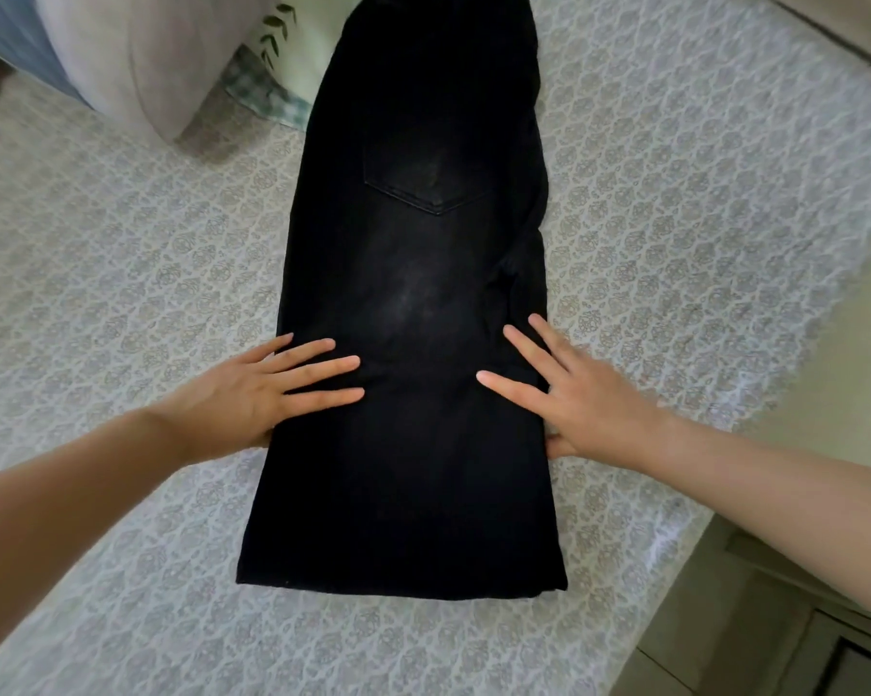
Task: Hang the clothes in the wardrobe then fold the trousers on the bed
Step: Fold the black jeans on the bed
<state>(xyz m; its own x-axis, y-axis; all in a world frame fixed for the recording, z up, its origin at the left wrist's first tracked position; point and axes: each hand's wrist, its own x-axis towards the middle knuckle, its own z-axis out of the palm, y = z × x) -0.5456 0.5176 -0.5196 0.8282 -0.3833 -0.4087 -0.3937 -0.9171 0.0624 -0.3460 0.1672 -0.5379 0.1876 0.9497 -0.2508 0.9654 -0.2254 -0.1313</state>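
Observation:
Black trousers [413, 273] lie flat on the bed [122, 273], one leg folded over the other, back pocket facing up, hems toward me. My left hand [267, 389] rests on the trousers' left edge with straight, spread fingers. My right hand [569, 394] lies on the right edge, fingers straight and spread on the cloth, thumb tucked at the fabric's side. The waistband runs out of view at the top.
The bed has a grey-and-white patterned cover. Pale pillows [137, 57] and a leaf-print cushion [282, 47] sit at the far left. The bed's edge runs along the right, with floor and a piece of furniture [774, 620] below it.

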